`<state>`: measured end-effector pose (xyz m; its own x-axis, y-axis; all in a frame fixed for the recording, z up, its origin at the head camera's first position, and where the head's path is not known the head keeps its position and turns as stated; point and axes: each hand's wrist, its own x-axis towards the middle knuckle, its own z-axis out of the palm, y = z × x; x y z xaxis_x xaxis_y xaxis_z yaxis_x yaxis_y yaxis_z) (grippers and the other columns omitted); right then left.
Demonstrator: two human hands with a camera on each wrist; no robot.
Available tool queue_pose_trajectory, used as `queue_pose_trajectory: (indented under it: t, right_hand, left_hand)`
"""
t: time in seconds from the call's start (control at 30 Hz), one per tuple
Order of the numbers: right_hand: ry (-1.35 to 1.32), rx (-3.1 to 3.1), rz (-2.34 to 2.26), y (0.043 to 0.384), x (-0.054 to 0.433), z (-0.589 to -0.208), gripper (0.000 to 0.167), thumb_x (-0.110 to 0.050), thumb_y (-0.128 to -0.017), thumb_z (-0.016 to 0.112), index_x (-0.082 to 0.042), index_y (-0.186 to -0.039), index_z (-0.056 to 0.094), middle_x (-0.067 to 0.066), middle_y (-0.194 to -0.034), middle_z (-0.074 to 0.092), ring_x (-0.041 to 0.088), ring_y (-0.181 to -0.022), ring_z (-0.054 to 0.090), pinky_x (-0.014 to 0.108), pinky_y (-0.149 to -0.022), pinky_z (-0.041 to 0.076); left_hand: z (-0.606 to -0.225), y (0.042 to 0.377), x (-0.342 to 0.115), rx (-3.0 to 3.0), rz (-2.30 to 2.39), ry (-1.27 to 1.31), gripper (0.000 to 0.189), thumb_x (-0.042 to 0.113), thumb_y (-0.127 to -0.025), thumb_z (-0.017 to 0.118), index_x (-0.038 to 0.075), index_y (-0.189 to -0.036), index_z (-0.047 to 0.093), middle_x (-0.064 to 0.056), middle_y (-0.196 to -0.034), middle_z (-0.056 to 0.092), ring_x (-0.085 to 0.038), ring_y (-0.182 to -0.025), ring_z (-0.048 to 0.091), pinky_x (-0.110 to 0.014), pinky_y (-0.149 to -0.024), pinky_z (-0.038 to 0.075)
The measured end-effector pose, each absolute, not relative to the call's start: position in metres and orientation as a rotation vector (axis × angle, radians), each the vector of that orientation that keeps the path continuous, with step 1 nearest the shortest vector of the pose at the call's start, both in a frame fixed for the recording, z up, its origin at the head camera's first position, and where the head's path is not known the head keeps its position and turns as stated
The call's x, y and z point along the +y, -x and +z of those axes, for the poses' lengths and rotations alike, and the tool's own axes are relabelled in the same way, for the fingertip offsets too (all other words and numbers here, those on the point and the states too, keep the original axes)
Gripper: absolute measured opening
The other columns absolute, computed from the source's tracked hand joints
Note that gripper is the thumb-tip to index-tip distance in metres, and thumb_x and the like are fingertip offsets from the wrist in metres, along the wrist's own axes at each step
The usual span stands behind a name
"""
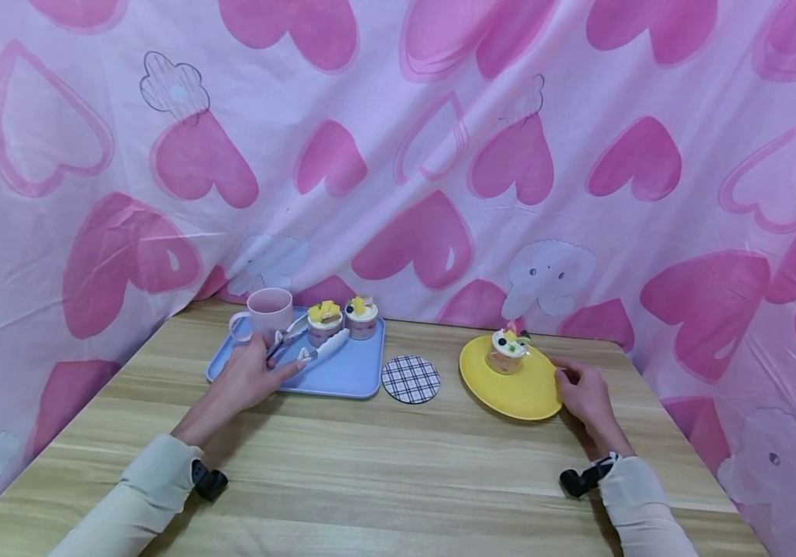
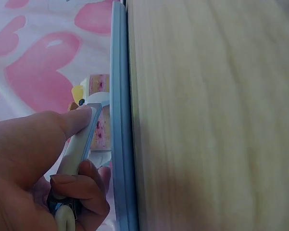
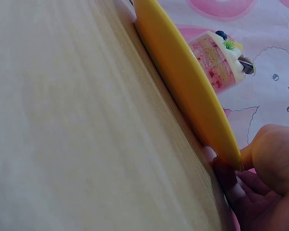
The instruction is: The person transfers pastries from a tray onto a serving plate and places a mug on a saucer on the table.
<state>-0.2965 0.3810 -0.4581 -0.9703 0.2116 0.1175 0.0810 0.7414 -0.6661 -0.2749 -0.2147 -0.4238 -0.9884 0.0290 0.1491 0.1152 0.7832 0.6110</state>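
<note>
In the head view my left hand [image 1: 247, 375] grips a pair of tongs [image 1: 328, 346] with pale ends, its two arms spread apart over the blue tray [image 1: 342, 384]. Close up, the thumb lies along one arm of the tongs [image 2: 79, 147] while other fingers curl beneath. On that tray stand two dessert cups, one with yellow fruit [image 1: 325, 329] and another [image 1: 361, 321] to its right. My right hand [image 1: 587, 396] pinches the right rim of a yellow plate [image 1: 516, 402]. A third dessert cup [image 1: 507, 354], topped with cream and berries, stands upright on the plate.
A pink mug [image 1: 270, 309] sits at the tray's back left, its handle pointing left. Between tray and plate lies a round checked coaster [image 1: 411, 379]. Behind the wooden table [image 1: 398, 472] hangs a pink heart-patterned cloth [image 1: 384, 155].
</note>
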Motion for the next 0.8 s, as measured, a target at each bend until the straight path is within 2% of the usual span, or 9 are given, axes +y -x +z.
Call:
queue_pose_trajectory:
  t: [0.27, 0.43, 0.57, 0.8]
  right_hand:
    - [0.206, -2.741, 1.012, 0.2981, 0.3822, -0.4604, 0.042, -0.016, -0.111, 0.051, -0.004, -0.149, 0.063, 0.026, -0.138, 0.067, 0.035, -0.12, 0.061, 0.037, -0.095, 0.047]
    - [0.209, -2.744, 1.025, 0.2971, 0.3821, -0.4598, 0.042, -0.016, -0.112, 0.051, -0.004, -0.15, 0.063, 0.026, -0.139, 0.066, 0.035, -0.12, 0.06, 0.037, -0.095, 0.047]
    - [0.221, -2.752, 1.052, 0.2964, 0.3809, -0.4588, 0.042, -0.017, -0.113, 0.05, -0.004, -0.151, 0.061, 0.027, -0.142, 0.064, 0.036, -0.122, 0.059, 0.042, -0.099, 0.048]
    - [0.24, -2.766, 1.079, 0.296, 0.3789, -0.4576, 0.043, -0.018, -0.114, 0.049, -0.004, -0.153, 0.059, 0.028, -0.146, 0.061, 0.037, -0.123, 0.057, 0.045, -0.101, 0.048]
  left_hand:
    - [-0.4253, 0.2753, -0.2145, -2.82, -0.96, 0.137, 0.057, 0.045, -0.097, 0.082, 0.001, -0.118, 0.053, -0.007, -0.084, 0.05, -0.021, -0.07, 0.053, -0.031, -0.058, 0.038]
    - [-0.4258, 0.2752, -0.2143, -2.84, -0.948, 0.126, 0.059, 0.045, -0.098, 0.08, 0.0, -0.126, 0.053, -0.009, -0.087, 0.051, -0.022, -0.07, 0.055, -0.031, -0.056, 0.04]
    - [-0.4263, 0.2754, -0.2145, -2.868, -0.943, 0.109, 0.063, 0.047, -0.099, 0.078, 0.001, -0.132, 0.049, -0.011, -0.09, 0.053, -0.022, -0.07, 0.057, -0.03, -0.055, 0.042]
    - [-0.4255, 0.2749, -0.2136, -2.881, -0.929, 0.101, 0.067, 0.047, -0.1, 0.077, 0.0, -0.136, 0.047, -0.011, -0.092, 0.052, -0.022, -0.072, 0.058, -0.03, -0.055, 0.043]
